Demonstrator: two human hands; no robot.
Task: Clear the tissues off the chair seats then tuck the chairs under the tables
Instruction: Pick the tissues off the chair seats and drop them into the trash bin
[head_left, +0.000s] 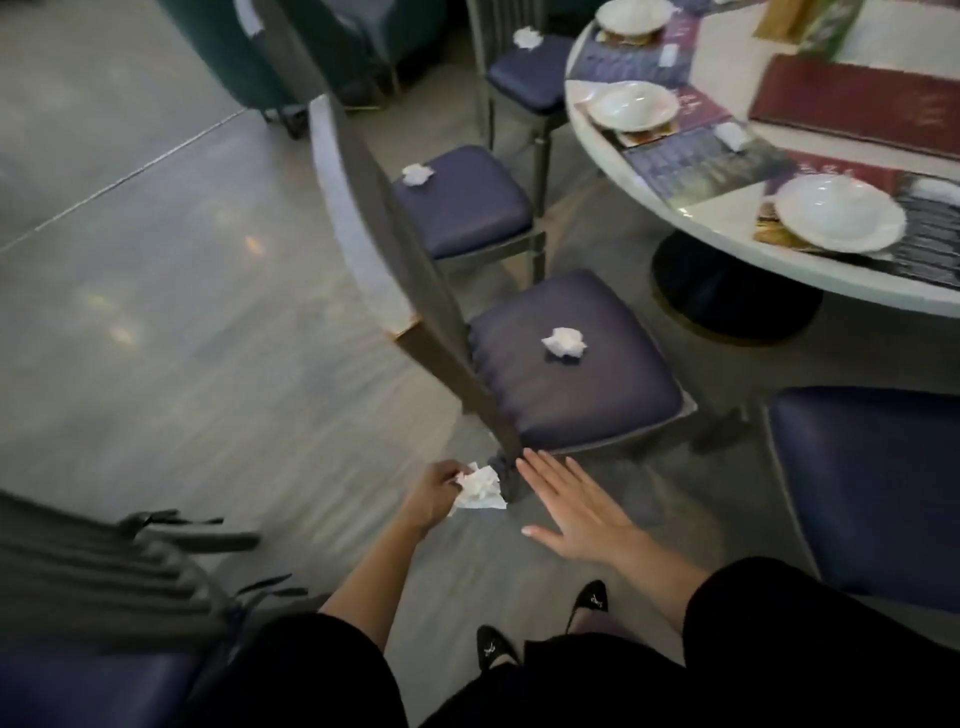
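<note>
**Tissues left on three blue seats**

A grey polished floor (156, 312) carries a round white table (577, 111) set with plates (839, 213) and menus (852, 111), their print too blurred to read. Beside it, not tucked in, stand the near chair (571, 395), middle chair (462, 208) and far chair (530, 80), each with a crumpled seat tissue (563, 342) on it. The right hand (571, 512) is flat, fingers straight. The left hand (434, 493) pinches a held tissue (480, 486).

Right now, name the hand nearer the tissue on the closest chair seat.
Right. The right hand hovers open short of the seat tissue; the left hand, farther left, holds another tissue.
</note>
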